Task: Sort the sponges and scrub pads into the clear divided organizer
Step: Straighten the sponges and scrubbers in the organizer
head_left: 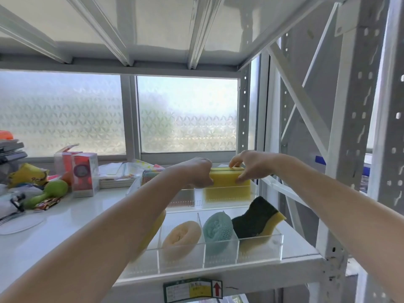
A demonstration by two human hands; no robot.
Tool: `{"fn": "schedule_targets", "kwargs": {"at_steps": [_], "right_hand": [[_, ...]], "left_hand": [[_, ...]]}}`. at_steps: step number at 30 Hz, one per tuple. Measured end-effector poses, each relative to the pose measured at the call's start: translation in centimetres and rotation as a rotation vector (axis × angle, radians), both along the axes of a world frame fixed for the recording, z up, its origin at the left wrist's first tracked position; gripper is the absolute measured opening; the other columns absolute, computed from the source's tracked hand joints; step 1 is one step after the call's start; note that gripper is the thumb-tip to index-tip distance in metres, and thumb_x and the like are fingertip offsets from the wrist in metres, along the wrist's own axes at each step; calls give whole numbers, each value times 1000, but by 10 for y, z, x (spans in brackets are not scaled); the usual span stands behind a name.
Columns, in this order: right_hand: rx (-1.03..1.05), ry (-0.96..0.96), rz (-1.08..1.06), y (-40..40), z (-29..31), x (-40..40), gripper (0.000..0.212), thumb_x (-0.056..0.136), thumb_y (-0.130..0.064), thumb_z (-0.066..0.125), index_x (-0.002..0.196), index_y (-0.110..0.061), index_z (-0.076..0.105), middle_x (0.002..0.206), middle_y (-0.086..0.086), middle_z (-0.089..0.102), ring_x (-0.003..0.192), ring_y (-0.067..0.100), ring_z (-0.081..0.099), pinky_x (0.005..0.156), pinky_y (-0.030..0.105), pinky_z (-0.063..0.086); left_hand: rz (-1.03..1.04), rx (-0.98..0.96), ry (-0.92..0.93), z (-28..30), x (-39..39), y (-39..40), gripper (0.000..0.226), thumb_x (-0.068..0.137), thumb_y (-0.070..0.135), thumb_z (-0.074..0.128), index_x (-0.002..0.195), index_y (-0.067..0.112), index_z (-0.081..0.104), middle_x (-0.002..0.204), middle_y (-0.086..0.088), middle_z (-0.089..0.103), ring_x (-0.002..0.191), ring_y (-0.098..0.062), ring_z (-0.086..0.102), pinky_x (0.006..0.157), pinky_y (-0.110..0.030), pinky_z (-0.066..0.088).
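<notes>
- Setting: a storage or utility corner, of a home or small stockroom; which of the two cannot be told.
- White perforated steel racking upright (347,132) with diagonal bracing, of the boltless storage type; a second white shelf deck (135,25) overhead.
- White metal shelf surface (72,217) carrying mixed household goods: green plastic dumbbell-shaped toy (49,191), small toy car (47,203), clear-fronted red product box (84,173), stacked papers (115,173).
- Frosted patterned sliding window (188,119) directly behind the rack, admitting daylight.
- Green-bordered printed label with red arrow (193,289) fixed to the shelf's front beam.
- Clear acrylic divided organizer (218,256) holding cleaning sponges, consistent with household supplies.
</notes>
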State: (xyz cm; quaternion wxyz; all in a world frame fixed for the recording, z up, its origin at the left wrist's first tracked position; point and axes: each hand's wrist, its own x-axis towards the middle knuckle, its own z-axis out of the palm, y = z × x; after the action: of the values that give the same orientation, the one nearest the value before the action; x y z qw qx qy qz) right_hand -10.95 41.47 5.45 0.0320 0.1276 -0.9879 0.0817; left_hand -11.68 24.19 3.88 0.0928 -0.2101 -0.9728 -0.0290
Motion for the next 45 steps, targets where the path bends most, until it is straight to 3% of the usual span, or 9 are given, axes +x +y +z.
{"fn": "schedule_targets", "kwargs": {"at_steps": [8,12,16,23,27,32,41,45], "right_hand": [[19,-7,1,2,-2,-5,57,84,-29,69,136,-21,47,137,2,51,119,20,49,103,37,42],[25,-21,6,-1,7,-3,65,82,-32,70,140,-19,43,143,3,46,127,22,46,106,38,39],[-27,55,75,-22,24,1,71,79,-37,73,140,-19,42,147,3,44,132,23,43,111,40,33],[30,61,176,-88,19,-12,78,77,-43,73,142,-19,39,149,2,41,134,22,41,110,38,34],[101,24,174,-114,8,-23,89,73,-48,75,146,-21,31,152,2,36,135,23,40,111,39,34],[186,-16,163,-128,6,-31,83,75,-42,75,145,-23,35,147,2,42,126,23,47,105,36,39],[123,47,152,-130,0,-35,74,71,-43,77,136,-24,47,135,3,53,114,23,54,100,39,45],[106,55,176,-132,-3,-35,72,72,-45,77,135,-24,48,135,4,54,115,23,53,99,38,44]], "left_hand": [[-22,6,33,-3,-9,-6,47,87,35,55,128,11,53,130,-8,56,118,-23,51,97,-34,42],[-56,49,56,0,-12,-17,66,85,41,60,141,14,40,144,-5,46,134,-23,38,111,-34,32],[-62,155,70,14,-8,-41,73,82,43,65,143,16,36,145,-6,45,136,-24,34,112,-39,30],[45,381,-123,19,-3,-123,79,76,31,75,143,18,34,145,-10,43,129,-25,44,101,-30,35],[88,393,-230,9,-5,-150,84,75,25,77,144,16,31,145,-9,42,128,-24,44,95,-24,34],[58,311,-243,-5,-10,-159,74,79,19,73,143,19,36,142,-5,47,128,-19,45,97,-23,33],[15,394,-132,-8,-19,-162,69,75,19,76,137,14,46,129,-4,58,115,-16,54,98,-23,40],[23,372,-124,-11,-20,-164,66,77,24,72,138,20,47,128,-2,60,113,-17,57,102,-31,43]]}}
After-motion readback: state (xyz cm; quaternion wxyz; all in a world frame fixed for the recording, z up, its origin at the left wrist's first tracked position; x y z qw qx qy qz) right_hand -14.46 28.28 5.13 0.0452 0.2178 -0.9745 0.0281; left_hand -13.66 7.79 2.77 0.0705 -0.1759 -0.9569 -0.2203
